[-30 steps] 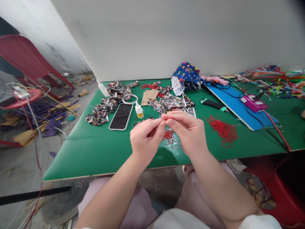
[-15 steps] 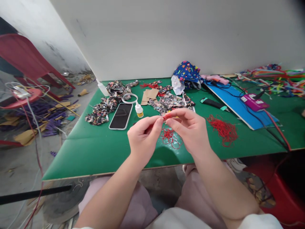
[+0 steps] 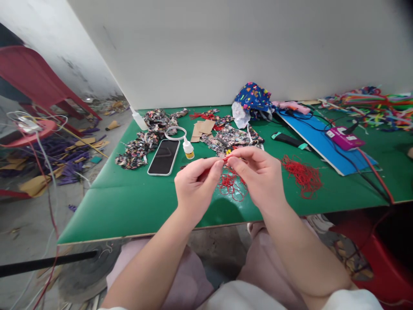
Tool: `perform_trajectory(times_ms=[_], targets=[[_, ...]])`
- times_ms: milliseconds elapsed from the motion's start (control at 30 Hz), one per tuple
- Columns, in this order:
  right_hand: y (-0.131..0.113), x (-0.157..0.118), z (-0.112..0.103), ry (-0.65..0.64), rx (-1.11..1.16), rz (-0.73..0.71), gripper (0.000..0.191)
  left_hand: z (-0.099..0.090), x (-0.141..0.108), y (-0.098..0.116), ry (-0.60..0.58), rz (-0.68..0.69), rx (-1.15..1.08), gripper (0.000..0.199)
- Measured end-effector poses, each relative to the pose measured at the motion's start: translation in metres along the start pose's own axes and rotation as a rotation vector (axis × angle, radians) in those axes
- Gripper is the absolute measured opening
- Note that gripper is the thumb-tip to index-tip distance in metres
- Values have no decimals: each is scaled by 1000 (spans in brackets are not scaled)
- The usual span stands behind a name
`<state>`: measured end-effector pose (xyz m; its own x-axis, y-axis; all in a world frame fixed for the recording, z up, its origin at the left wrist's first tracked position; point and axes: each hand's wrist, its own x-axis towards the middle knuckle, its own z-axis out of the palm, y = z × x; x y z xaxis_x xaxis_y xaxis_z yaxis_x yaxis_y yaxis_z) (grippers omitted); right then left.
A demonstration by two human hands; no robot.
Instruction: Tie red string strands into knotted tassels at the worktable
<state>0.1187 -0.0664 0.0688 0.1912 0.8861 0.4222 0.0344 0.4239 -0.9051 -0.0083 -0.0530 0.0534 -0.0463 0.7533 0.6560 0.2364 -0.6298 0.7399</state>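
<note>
Left hand (image 3: 197, 183) and right hand (image 3: 264, 176) pinch a small red piece (image 3: 226, 159) above the near middle of a green table (image 3: 129, 211). Loose grip could drop it into the red cord (image 3: 229, 184) below; dangling strands could snag there.

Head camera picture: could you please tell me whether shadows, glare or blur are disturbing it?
Head view: a soft shadow darkens the green table below the left hand and right hand; faint reflections mark the phone screen; toward the right edge, the colourful strips look stretched and smeared.
</note>
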Motion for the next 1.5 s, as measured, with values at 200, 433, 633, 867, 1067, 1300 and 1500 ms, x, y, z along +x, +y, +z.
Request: perform_trajectory(times_ms=[200,433,633,867,1067,1300,1500], targets=[[0,0,-1,-5,-21,24,6,0,0,1,-12,-12,8,11],[1,-1,-1,-8,-13,71,8,0,0,0,-26,-30,-26,10],[0,0,-1,-30,9,86,12,0,1,0,-7,-55,-15,11],[-1,-1,0,-13,6,90,14,0,2,1,-14,-9,18,9],[-3,0,0,-9,-24,81,11,-1,1,2,-17,-15,44,11],[-4,-1,-2,-24,13,90,10,0,1,2,-22,-29,39,11],[-4,-1,-1,-24,2,97,15,-1,2,2,-33,8,50,11]])
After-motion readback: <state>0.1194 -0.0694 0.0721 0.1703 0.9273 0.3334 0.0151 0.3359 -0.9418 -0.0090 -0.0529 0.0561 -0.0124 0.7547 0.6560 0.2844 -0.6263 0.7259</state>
